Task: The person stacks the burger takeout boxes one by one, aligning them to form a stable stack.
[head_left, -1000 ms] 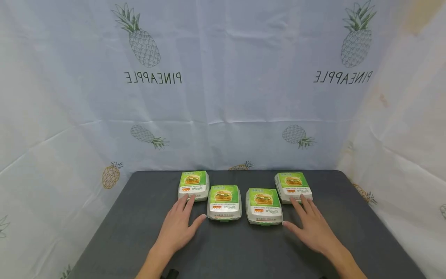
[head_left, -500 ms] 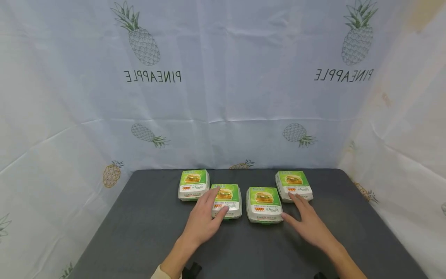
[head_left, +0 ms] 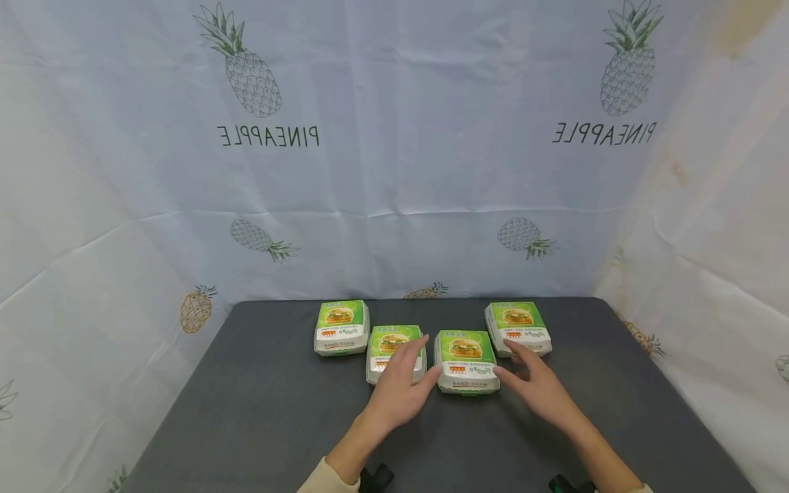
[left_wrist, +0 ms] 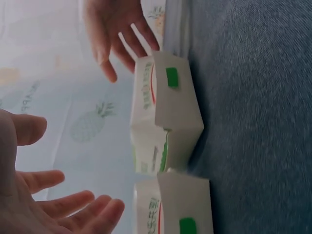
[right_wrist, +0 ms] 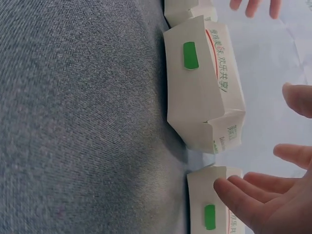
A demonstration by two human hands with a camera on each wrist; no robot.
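Note:
Several white-and-green burger boxes, all closed, stand on the dark table. My left hand hovers over the near right side of the inner left box, its thumb pointing toward the inner right box. My right hand has its thumb by that box's right side and its fingers at the near edge of the outer right box. In the left wrist view, both hands are spread beside the inner right box. Green tabs show on the box fronts in the right wrist view. Neither hand holds anything.
An outer left box stands farther back on the table. A white pineapple-print curtain hangs behind the table and along both sides. Dark wrist camera mounts show at the bottom.
My left hand has moved right, from the outer left box across the inner left one toward the inner right box. My right hand has shifted slightly left. The boxes stay in place.

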